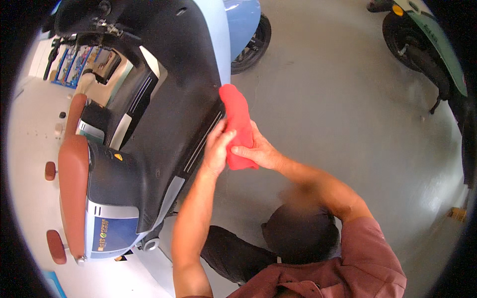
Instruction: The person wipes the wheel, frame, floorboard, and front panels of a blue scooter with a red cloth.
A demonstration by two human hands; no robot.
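Between my two hands is a red cloth (238, 111), folded into a long, thick bundle. My left hand (216, 151) presses on its left side near the lower end, fingers closed. On the other side my right hand (264, 150) grips it, thumb across the front and the other fingers hidden behind. The cloth's upper end overlaps the edge of a light blue scooter's front shield (214, 39); I cannot tell whether they touch. Left of my hands lies the scooter's black footboard (164, 119).
The scooter's brown seat (74, 184) is at the left, its front wheel (256, 47) at the top. Another scooter, green (442, 44), stands at the far right. A blue shelf rack (74, 64) shows at the upper left. Grey floor (318, 99) lies between the scooters.
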